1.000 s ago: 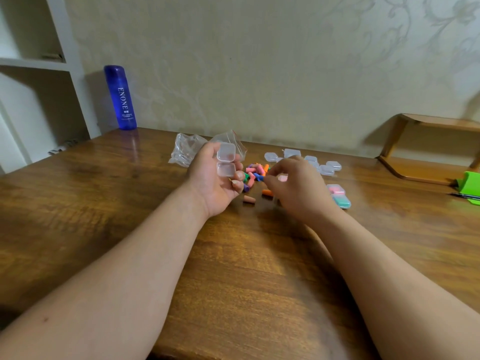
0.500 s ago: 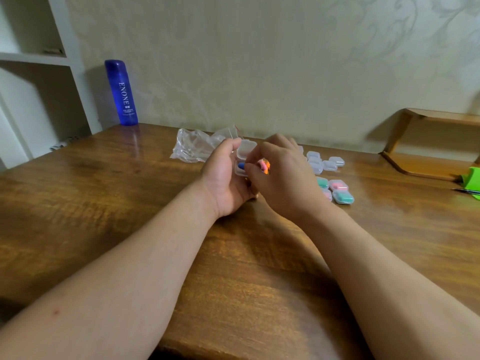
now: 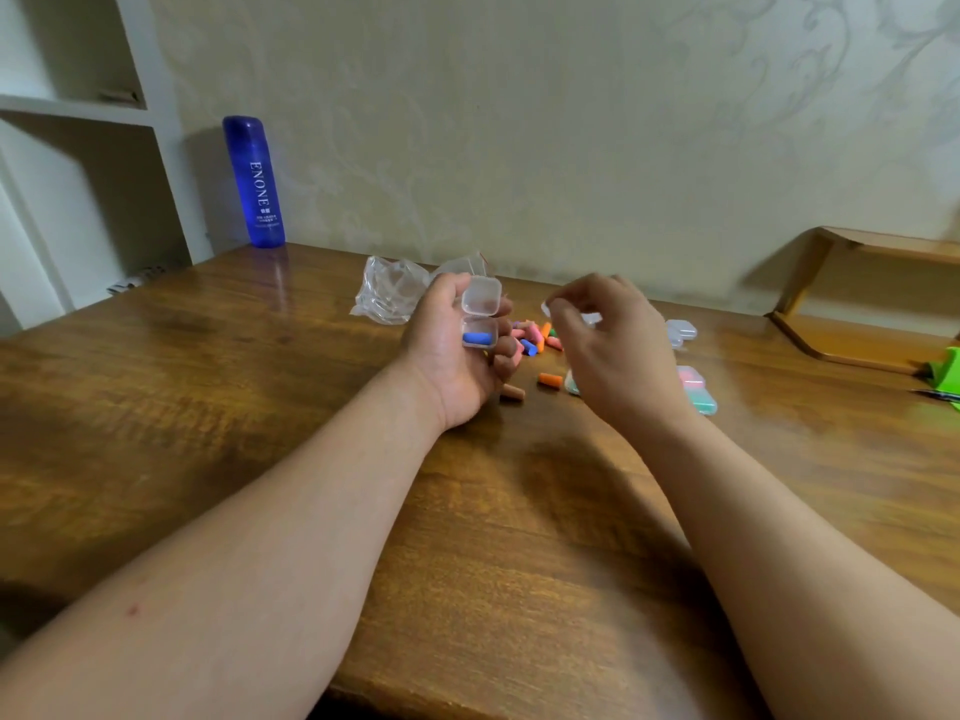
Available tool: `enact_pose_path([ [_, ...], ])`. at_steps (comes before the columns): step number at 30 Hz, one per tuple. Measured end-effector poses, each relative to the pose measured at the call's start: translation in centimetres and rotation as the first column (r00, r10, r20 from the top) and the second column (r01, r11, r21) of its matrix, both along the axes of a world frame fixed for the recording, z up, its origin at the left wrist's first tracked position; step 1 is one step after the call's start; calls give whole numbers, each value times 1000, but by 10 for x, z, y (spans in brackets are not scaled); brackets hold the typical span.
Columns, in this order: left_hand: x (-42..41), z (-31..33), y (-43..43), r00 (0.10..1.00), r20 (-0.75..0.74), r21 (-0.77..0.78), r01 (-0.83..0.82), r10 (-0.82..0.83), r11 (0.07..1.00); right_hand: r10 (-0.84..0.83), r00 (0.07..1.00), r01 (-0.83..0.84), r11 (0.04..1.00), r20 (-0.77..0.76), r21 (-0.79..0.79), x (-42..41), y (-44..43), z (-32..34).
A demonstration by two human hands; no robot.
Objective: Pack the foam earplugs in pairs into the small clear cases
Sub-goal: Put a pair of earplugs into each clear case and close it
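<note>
Left hand (image 3: pixel 452 356) grips open clear case (image 3: pixel 480 317), 1 blue earplug (image 3: pixel 478 337) inside. Right hand (image 3: pixel 618 356) raised right of it, fingers loosely curled, empty. Loose earplugs (image 3: pixel 535 337) on table (image 3: pixel 208 407) between hands.

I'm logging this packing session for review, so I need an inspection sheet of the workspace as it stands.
Surface: brown wooden table, glossy.
Job's things: open clear case in left hand, one blue earplug inside; loose earplugs piled behind it; orange earplug and tan earplug lying apart; empty cases and filled cases at right.
Clutter: crumpled plastic bags; blue bottle; green object.
Grippers: left hand holds the case; right hand raised, fingers pinched, contents unclear.
Cables: nothing seen.
Surroundings: patterned wall, white shelving, wooden shelf.
</note>
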State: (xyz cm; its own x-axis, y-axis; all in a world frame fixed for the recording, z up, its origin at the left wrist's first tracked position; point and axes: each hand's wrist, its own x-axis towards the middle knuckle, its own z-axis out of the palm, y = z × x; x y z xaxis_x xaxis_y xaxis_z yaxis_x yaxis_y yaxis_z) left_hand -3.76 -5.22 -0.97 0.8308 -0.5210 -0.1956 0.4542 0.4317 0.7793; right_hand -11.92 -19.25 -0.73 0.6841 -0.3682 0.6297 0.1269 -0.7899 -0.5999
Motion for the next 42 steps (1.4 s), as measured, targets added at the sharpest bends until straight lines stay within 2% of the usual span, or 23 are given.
enact_pose_path([
  [2, 4, -1, 2, 997, -39, -28, -66, 65, 997, -70, 995, 72, 997, -65, 27, 5, -10, 1],
  [4, 7, -1, 4, 994, -62, -47, -94, 91, 994, -136, 974, 132, 991, -183, -32, 13, -18, 1],
  [7, 6, -2, 6, 993, -74, -66, -95, 90, 993, -176, 928, 127, 978, -328, -165, 29, -18, -1],
  [9, 6, -1, 6, 992, -75, -73, -105, 100, 992, -213, 899, 114, 957, -381, -267, 42, -17, -5],
  [12, 7, -1, 8, 991, -81, -89, -114, 107, 989, -243, 863, 91, 937, -443, -337, 55, -15, -8],
  [17, 6, 0, 8, 991, -86, -101, -108, 100, 989, -301, 826, 101, 911, -476, -400, 64, -11, -9],
  [29, 4, 1, 9, 991, -79, -76, -118, 112, 990, -391, 788, 177, 884, -476, -433, 63, -5, -7],
  [33, 3, 1, 8, 995, -57, -44, -87, 84, 995, -339, 836, 210, 924, -432, -318, 55, -6, -1],
  [38, -3, 5, 5, 999, -12, 17, -34, 34, 999, -119, 959, 137, 989, -257, 51, 26, -7, 12],
  [42, -7, 6, 3, 999, 47, 65, 20, -23, 998, 24, 998, -2, 945, -65, 328, 7, -2, 17],
])
